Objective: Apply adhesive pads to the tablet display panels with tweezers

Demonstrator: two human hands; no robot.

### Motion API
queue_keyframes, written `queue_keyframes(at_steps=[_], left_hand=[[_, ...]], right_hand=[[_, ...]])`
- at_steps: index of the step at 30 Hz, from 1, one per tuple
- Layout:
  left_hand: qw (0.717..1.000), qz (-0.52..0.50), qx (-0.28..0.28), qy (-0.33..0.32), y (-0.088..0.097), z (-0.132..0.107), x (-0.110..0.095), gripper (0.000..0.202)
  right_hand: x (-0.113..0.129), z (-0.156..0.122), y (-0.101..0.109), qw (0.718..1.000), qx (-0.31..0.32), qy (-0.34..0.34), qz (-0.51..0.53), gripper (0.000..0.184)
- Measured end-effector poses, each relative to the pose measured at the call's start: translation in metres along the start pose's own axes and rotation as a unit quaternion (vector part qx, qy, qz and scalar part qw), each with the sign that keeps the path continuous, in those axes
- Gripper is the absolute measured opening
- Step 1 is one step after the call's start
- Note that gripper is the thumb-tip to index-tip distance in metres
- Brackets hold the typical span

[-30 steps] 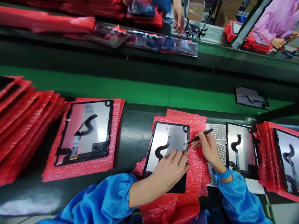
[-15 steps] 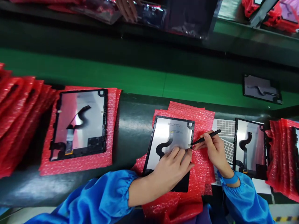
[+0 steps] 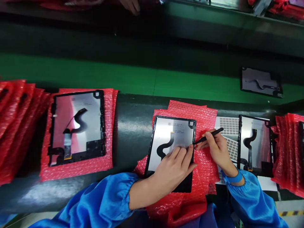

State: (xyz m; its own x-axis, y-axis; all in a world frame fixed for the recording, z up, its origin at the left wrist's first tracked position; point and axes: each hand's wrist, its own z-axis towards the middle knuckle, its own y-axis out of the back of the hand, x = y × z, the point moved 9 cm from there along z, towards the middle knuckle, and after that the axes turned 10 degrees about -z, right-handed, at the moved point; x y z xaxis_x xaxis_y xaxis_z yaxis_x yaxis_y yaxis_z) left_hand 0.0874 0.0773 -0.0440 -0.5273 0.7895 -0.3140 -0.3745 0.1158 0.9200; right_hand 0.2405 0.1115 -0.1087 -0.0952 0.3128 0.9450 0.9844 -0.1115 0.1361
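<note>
At our own station: one display panel (image 3: 182,136) lies back side up on red bubble wrap (image 3: 205,164), tilted a little on the dark surface (image 3: 133,133), a curved black ribbon cable (image 3: 166,146) across its pale back.

Left hand (image 3: 171,169) laid over the lower part of the panel, fingers bent and loosely fanned, thumb apart near the right edge; we read this as steadying. Its index fingertip sits close to the tool's point. Right hand (image 3: 215,148) pinches a slim black tool (image 3: 212,135) between thumb and fingers, point at the panel's right edge. Tweezers or a pick, we cannot tell; whatever small part lies under the point is too small to make out.

Step in hand, as we judge it: fine work at that edge, tool point and left fingertip together. The next move calls for a still panel, a light right wrist, and pressure kept to the border, with the ribbon cable left unsnagged.

Around us: a second panel (image 3: 78,126) to the left on its own red wrap; a third panel (image 3: 255,145) to the right, beside gridded sheets (image 3: 229,125); red sleeves (image 3: 17,129) fanned at far left. Across the way, a co-worker's hand (image 3: 131,5), partly cut off by the frame.
</note>
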Motion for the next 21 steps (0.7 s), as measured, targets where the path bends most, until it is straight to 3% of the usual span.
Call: queue_keyframes(at_steps=[4,7,11,15,18,21], left_hand=[[1.000,-0.011,0.008,-0.006,-0.001,0.002,0.001,0.050],[0.999,-0.032,0.014,-0.003,0.000,0.005,0.006,0.048],[0.999,-0.025,0.022,0.004,0.007,0.009,0.003,0.046],[0.997,-0.046,0.021,-0.066,0.007,0.006,-0.037,0.051],[0.981,-0.071,0.099,-0.153,-0.019,-0.003,-0.077,0.071],[0.972,-0.047,0.147,-0.177,-0.045,-0.012,-0.092,0.081]], right_hand=[[0.008,0.003,0.011,1.000,-0.027,0.005,0.004,0.039],[0.019,-0.011,0.043,0.994,-0.101,0.032,-0.005,0.039],[0.013,-0.061,0.094,0.982,-0.176,0.054,-0.038,0.029],[-0.016,-0.105,0.112,0.983,-0.150,0.029,-0.098,0.021],[-0.032,-0.120,0.108,0.985,-0.115,0.019,-0.125,0.023],[-0.040,-0.124,0.103,0.984,-0.107,0.019,-0.144,0.027]])
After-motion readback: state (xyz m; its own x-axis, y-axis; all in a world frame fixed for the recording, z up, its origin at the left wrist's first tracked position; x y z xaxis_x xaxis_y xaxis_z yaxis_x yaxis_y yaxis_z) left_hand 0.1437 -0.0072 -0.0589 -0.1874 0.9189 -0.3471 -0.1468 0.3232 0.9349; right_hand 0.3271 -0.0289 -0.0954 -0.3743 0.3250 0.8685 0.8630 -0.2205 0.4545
